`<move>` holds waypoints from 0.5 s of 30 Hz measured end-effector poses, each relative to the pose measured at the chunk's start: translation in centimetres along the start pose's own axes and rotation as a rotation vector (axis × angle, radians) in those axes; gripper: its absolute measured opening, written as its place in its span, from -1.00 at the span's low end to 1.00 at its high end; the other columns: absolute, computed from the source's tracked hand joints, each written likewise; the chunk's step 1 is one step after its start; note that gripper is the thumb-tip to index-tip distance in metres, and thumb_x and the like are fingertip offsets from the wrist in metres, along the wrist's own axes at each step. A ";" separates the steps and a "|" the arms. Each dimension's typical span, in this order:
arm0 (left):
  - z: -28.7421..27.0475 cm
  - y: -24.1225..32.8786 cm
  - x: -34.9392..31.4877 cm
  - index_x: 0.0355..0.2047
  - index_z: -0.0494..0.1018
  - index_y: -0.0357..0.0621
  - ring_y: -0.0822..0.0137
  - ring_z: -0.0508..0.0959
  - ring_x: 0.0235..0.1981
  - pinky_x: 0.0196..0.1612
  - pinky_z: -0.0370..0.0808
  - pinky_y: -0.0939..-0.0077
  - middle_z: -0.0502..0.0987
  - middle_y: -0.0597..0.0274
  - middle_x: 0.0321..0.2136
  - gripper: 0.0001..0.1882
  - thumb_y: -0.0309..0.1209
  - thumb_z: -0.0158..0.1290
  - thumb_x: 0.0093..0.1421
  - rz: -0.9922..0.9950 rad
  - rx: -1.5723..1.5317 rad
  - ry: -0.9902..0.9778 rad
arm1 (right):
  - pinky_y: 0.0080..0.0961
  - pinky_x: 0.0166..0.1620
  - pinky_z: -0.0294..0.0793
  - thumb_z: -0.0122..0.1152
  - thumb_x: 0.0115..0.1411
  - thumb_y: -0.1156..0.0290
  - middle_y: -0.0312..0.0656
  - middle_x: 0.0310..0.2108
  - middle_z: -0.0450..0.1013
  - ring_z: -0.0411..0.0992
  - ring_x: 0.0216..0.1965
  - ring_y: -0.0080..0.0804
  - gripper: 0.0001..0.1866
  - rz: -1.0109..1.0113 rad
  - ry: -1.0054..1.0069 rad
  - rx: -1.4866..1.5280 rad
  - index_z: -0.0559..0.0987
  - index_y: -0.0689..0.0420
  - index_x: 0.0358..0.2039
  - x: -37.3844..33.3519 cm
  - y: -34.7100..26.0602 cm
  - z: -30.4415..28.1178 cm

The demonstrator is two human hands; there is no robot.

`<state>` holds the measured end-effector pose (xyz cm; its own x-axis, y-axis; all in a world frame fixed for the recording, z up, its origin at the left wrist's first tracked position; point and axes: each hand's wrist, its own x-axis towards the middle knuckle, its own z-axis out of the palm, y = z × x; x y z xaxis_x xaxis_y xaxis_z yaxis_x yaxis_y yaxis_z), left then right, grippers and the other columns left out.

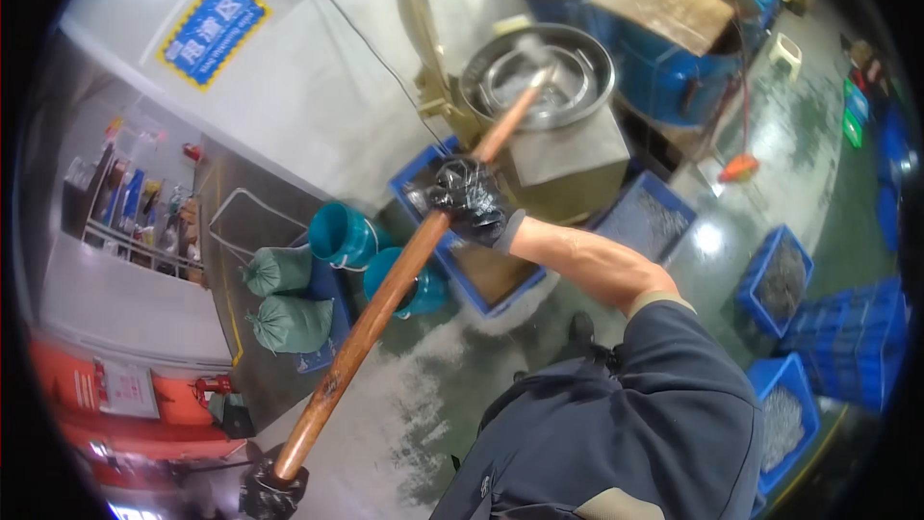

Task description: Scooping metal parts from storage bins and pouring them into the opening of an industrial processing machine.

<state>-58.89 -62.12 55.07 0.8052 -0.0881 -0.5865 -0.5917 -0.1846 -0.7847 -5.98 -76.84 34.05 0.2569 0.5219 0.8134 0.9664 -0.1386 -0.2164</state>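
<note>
A long wooden-handled tool [361, 337] runs from the lower left up to a round steel bowl [602, 101] at the top centre. The tool's far end is inside that bowl, too blurred to name. Partway up the handle, my right hand [467, 197], in a black shiny glove, is wrapped round the wood. My left hand [272, 493], also black-gloved, is closed about the handle's near end at the bottom left edge. The bowl has an inner ring and stands on a box-shaped base [568, 159].
Below my right hand lies a blue bin [496, 303] with brownish contents. Two teal buckets [342, 231] and green sacks [292, 325] stand left. Blue crates of grey material [780, 279] sit right. A blue drum [664, 82] with a board on top is beyond the bowl.
</note>
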 end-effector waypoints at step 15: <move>6.7 3.6 12.1 -0.13 0.56 -0.10 0.35 0.61 -0.47 -0.34 0.54 0.45 0.63 0.20 -0.46 -0.59 -0.27 0.26 -0.02 -0.260 -1.894 -0.187 | -0.11 -0.28 0.39 0.18 -0.17 0.41 -0.14 -0.54 0.37 0.40 -0.40 -0.07 -0.95 0.384 -0.258 -0.213 0.52 0.01 -0.60 -23.6 -4.9 -5.5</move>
<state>-51.55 -57.25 43.79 0.7632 0.1798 -0.6206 0.4373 -0.8508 0.2913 -16.79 -93.10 18.86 0.6111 0.5866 0.5315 0.7879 -0.5156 -0.3367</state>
